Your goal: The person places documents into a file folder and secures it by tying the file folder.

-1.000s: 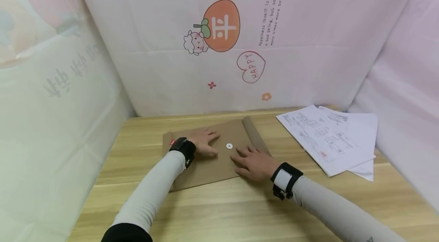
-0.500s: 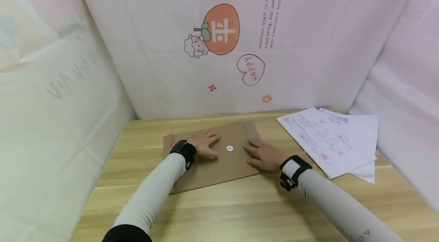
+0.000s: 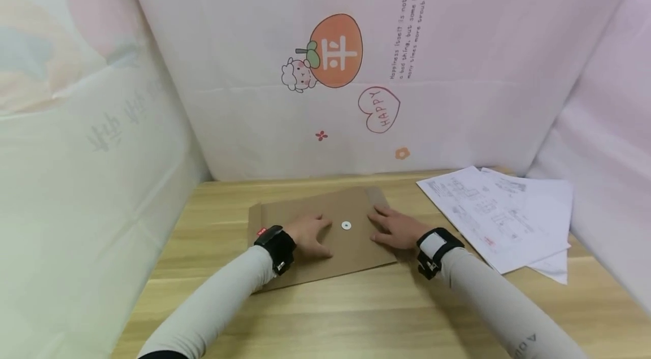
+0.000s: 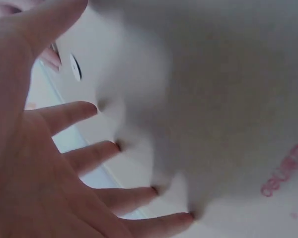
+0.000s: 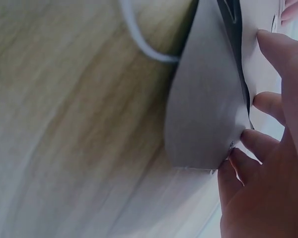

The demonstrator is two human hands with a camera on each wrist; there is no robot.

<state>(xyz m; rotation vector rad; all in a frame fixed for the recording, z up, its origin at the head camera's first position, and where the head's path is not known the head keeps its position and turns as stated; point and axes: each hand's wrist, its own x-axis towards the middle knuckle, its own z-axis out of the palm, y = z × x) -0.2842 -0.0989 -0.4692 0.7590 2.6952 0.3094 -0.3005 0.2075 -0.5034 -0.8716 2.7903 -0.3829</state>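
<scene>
Envelope of flat brown card [image 3: 351, 249], its white round button [image 3: 346, 225] between both hands' fingers, lies beneath them on a pale wooden table [image 3: 325, 314] (head view). Left hand [image 3: 309, 234] rests spread; right hand [image 3: 399, 229] lies extended, ungrasping; one second earlier its fingers lay nearer the button. Left wrist view: splayed fingertips touch the card, red lettering [image 4: 285, 171] apart from them. Right wrist view: lightly bent fingers touch the edge by a smooth brown-grey flap [image 5: 203, 99], a white cord [image 5: 144, 43] beyond.
</scene>
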